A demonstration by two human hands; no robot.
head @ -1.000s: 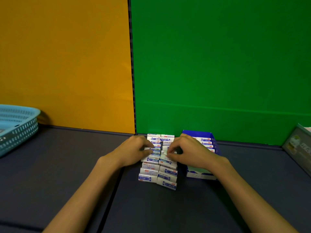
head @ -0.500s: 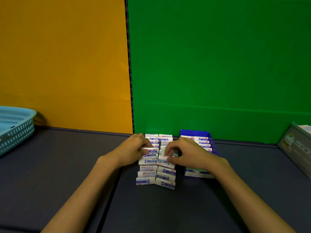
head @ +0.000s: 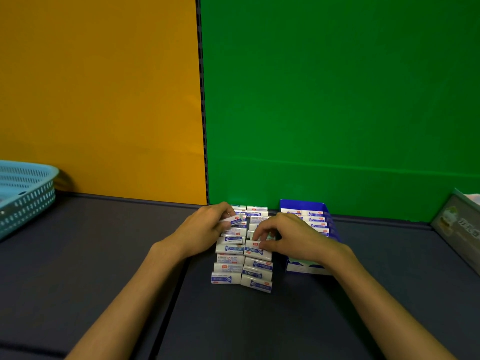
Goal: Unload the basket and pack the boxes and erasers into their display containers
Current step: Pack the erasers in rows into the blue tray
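Observation:
Two side-by-side rows of several white-and-blue wrapped erasers (head: 242, 266) lie on the dark table, running from near me toward the wall. My left hand (head: 205, 229) pinches one eraser (head: 233, 220) lifted slightly above the left row's far part. My right hand (head: 288, 237) has its fingertips curled on an eraser (head: 255, 246) in the right row. A blue display container (head: 322, 222), partly filled with erasers, stands just right of the rows, behind my right hand.
A light-blue perforated basket (head: 28, 196) sits at the far left table edge. A greenish box (head: 459, 224) leans at the right edge. Orange and green panels (head: 337, 100) close off the back of the table.
My left hand has raised an eraser out of the left row's far end. The right hand's fingers stayed on the right row, shifting slightly. The camera view drifted a little.

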